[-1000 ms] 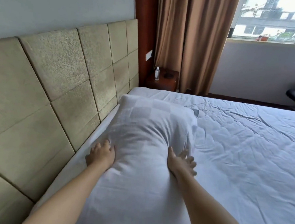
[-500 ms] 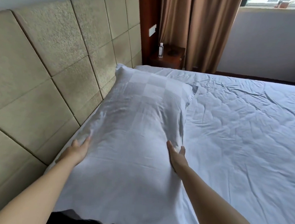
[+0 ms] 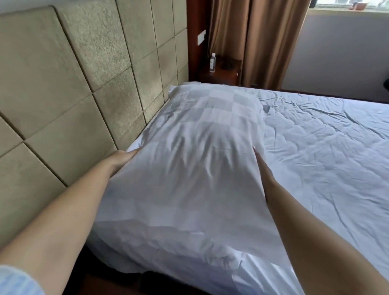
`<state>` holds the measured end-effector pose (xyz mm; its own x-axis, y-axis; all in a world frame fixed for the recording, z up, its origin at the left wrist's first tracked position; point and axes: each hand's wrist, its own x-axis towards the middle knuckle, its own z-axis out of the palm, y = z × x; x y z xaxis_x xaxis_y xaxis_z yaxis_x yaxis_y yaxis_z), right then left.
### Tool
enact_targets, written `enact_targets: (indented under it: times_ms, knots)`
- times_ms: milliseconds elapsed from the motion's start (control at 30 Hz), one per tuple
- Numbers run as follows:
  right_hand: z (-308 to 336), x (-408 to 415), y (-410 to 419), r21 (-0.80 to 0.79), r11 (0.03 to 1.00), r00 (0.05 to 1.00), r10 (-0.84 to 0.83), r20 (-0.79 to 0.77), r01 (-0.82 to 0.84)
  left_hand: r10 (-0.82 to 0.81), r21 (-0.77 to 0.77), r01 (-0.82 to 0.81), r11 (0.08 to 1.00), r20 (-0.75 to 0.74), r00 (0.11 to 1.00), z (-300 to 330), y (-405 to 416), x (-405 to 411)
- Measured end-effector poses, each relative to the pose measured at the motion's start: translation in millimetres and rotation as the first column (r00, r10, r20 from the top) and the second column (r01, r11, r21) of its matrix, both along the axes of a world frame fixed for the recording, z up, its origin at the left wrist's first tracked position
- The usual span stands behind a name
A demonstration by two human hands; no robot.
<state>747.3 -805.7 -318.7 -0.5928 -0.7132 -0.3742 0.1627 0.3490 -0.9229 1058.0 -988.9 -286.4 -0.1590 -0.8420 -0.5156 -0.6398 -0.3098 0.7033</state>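
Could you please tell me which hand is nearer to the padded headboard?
Left. The left hand touches the pillow on the side facing the headboard; the right hand touches its opposite side, so the pillow lies between.

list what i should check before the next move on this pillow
1. Left hand on the pillow side nearest the headboard: ok, touching.
2. Right hand on the opposite side: ok, flat against it.
3. Left grip: cannot tell, fingertips hidden by fabric.
4. Pillow top smooth: not ok, creased between the hands.
5. Bottle out of the way: ok, on the nightstand beyond the bed.
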Motion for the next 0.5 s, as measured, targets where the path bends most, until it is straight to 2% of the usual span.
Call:
enact_targets:
  times_ms: [67, 133, 167, 233, 367, 400, 467, 500]
  knots:
    - [-24, 16, 15, 0.147, 0.989, 0.996, -0.003, 0.087, -0.01, -0.099, 0.129, 0.096, 0.987, 0.017, 0.995, -14, 2, 22]
    - [-44, 36, 36, 0.264, 0.964, 0.995, -0.01, 0.101, -0.017, -0.134, 0.248, 0.109, 0.963, 0.088, 0.987, -26, 16, 36]
    - [-46, 46, 42, 0.277, 0.961, 0.996, -0.021, 0.083, -0.003, -0.126, 0.246, 0.102, 0.964, 0.083, 0.989, -29, 23, 40]
    - [-32, 65, 42, 0.177, 0.983, 0.997, -0.052, 0.062, 0.04, -0.082, 0.211, 0.069, 0.975, 0.053, 0.995, -26, 26, 40]
    - [14, 68, 11, -0.011, 0.996, 0.991, -0.089, 0.098, 0.09, 0.051, -0.021, -0.052, 0.998, -0.059, 0.997, 3, -2, 40]
    - [14, 63, 3, -0.017, 0.998, 0.991, -0.054, 0.12, 0.056, 0.034, -0.038, -0.036, 0.999, -0.065, 0.997, 7, -11, 41]
    - [-29, 35, -11, 0.072, 0.997, 0.996, -0.039, 0.075, 0.034, -0.035, -0.018, 0.034, 0.999, -0.062, 0.997, 10, -10, 47]
    - [-61, 24, -9, 0.138, 0.99, 0.997, -0.008, 0.08, -0.003, -0.075, 0.013, 0.075, 0.997, 0.008, 0.997, 4, -4, 52]
